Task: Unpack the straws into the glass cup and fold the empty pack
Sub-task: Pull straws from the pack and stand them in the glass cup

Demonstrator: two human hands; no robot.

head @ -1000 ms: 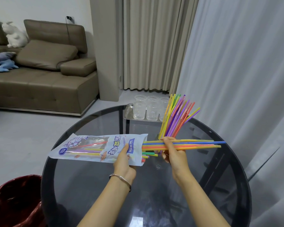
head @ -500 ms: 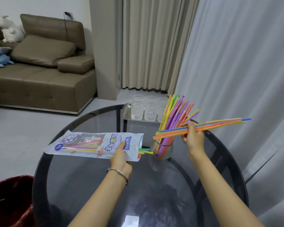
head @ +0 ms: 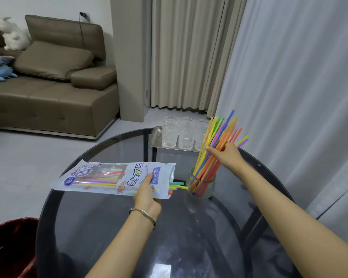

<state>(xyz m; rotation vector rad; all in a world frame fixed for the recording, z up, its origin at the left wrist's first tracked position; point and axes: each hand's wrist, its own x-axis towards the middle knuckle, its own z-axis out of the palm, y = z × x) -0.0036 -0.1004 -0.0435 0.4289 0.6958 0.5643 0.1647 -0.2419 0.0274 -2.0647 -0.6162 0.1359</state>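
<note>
I am looking down at a round, dark glass table (head: 109,227) in a living room with a pale grey floor. A brown leather sofa (head: 48,93) stands to the far left, with a white plush toy (head: 14,35) on it. Beige curtains (head: 185,57) hang straight ahead, and a sheer grey curtain (head: 299,77) fills the right side. At the table's far edge, a metal tray (head: 154,137) holds clear ribbed cups (head: 170,135). A dark red bin (head: 10,247) sits at the lower left, beside the table.

The straw pack (head: 109,177) is pale blue and white. It has a small blue circle reading "40" and large blue Chinese characters. Its smaller print is too tilted for me to read.

The pack is level above the table, left of centre. The left hand (head: 147,194), with a silver bracelet (head: 143,213) on its wrist, pinches the pack near its open right end, thumb on top. A few straw ends (head: 176,184) in green, yellow and orange poke out of that opening towards the glass cup (head: 202,185), which stands just beside it on the table.

A fan of coloured straws (head: 219,133) leans up and to the right out of the cup. The right hand (head: 225,155) is above the cup, its fingers closed around this bundle partway up.
</note>
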